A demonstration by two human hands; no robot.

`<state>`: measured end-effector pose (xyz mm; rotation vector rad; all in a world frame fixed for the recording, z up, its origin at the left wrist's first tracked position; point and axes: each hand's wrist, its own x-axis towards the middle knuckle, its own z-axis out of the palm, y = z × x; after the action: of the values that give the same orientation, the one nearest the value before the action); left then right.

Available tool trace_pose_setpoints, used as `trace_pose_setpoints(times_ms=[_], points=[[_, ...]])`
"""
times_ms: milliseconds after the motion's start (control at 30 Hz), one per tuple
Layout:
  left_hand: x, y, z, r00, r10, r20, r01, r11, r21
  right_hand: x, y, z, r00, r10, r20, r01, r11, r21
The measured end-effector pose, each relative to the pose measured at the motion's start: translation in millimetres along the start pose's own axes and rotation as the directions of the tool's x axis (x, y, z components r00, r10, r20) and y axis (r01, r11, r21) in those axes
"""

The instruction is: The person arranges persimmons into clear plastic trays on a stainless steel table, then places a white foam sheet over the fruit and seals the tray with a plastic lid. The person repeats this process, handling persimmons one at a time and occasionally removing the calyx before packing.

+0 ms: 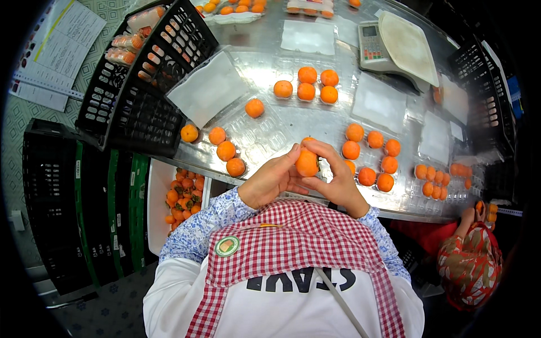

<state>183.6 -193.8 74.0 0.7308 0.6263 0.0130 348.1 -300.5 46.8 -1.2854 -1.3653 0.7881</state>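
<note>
Above the table's near edge, an orange persimmon (307, 163) is held between my two hands, its dark leafy end turned right. My right hand (339, 183) curls round it, index finger over the top and thumb below. Against its left side is the thumb of my left hand (269, 179), with the other fingers curled beneath. Just behind, a second persimmon (307, 139) is partly hidden by my fingers. To the left lies an open clear clamshell tray (256, 132) with a few persimmons along its left side. On the right, another clear tray holds several persimmons (367, 176).
A black crate (127, 107) with packed fruit stands on the left, above a white bin (155, 225) of loose persimmons. More filled trays and a scale (394, 50) are on the metal table (262, 59). A co-worker (470, 259) is at the right edge.
</note>
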Motion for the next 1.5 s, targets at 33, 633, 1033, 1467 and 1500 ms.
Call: trace_pose_setpoints(times_ms=[33,633,1033,1467,1500], points=[[1,1,-1,1.000,0.002,-0.001,-0.002,1.000,-0.013,2,1,1,1.000,-0.018,-0.009,0.018,1.000,-0.021],[57,81,-44,0.954,0.292,0.064,-0.298,0.909,0.290,64,17,3,0.936,-0.098,-0.339,-0.010,0.953,-0.303],[141,174,-128,0.970,0.213,0.120,-0.244,0.838,0.488,53,43,-15,0.911,0.257,-0.324,-0.272,0.962,-0.001],[190,220,-139,0.963,0.102,0.248,-0.262,0.157,0.952,59,61,-20,0.874,0.316,-0.369,-0.314,0.947,0.067],[191,222,-138,0.967,0.077,0.242,-0.251,0.138,0.958,58,62,-20,0.871,0.326,-0.368,-0.321,0.944,0.078]])
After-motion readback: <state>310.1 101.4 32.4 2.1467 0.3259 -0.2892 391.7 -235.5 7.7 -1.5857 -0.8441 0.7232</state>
